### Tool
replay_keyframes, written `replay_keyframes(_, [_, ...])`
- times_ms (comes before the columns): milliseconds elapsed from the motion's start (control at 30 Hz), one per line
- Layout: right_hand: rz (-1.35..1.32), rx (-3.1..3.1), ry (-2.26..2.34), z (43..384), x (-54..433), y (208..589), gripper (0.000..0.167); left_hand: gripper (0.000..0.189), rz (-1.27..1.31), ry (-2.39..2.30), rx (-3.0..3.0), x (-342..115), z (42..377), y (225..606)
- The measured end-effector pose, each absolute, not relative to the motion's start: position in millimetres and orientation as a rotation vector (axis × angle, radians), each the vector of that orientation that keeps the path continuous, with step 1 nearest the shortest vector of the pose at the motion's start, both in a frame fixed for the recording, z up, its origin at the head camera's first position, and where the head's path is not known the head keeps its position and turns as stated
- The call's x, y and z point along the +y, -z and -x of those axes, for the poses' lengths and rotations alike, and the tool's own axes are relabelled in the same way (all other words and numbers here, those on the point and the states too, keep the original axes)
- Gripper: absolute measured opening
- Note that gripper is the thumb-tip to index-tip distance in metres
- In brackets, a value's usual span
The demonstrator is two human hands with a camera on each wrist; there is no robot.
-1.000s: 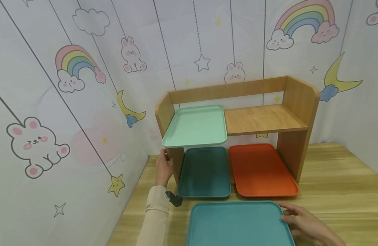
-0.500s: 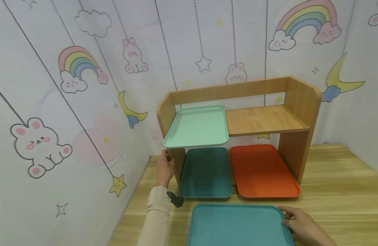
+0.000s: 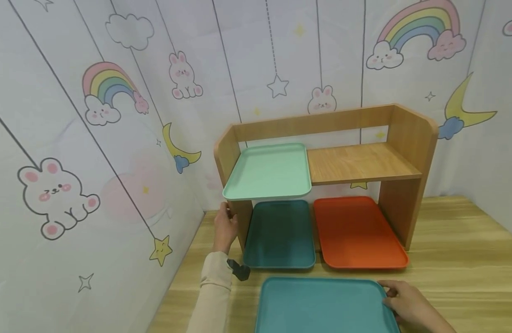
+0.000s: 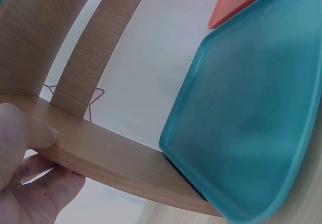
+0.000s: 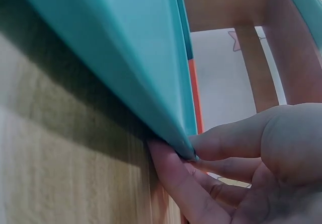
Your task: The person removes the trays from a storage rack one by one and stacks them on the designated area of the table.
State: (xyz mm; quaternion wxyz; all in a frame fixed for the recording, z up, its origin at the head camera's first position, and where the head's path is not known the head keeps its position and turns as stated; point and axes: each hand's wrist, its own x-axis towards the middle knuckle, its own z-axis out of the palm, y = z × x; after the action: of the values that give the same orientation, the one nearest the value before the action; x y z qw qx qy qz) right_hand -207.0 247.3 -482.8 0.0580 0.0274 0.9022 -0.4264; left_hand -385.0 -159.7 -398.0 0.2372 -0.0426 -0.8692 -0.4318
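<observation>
Teal front tray [image 3: 322,305] fills the bottom centre, its right edge pinched by the right hand [image 3: 407,303]; I'd carry it level. Centre-left, the left hand [image 3: 225,229] grips the wooden shelf [image 3: 364,162]; I'd use that grip as a brace.

Right grip [image 3: 409,303] holds front teal tray [image 3: 326,307].

Front tray [image 3: 322,305] before shelf [image 3: 364,162], apparently above table [image 3: 459,249]

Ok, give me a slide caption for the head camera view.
Left hand grips the wooden shelf; right hand holds the front teal tray.
</observation>
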Motion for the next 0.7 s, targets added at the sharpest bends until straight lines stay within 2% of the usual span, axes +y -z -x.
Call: replay_keyframes(700, [-0.073, 2.818, 1.023, 212.7, 246.3, 485.8, 0.041, 0.026, 0.127, 1.202, -2.377, -159.7, 384.3, 398.6])
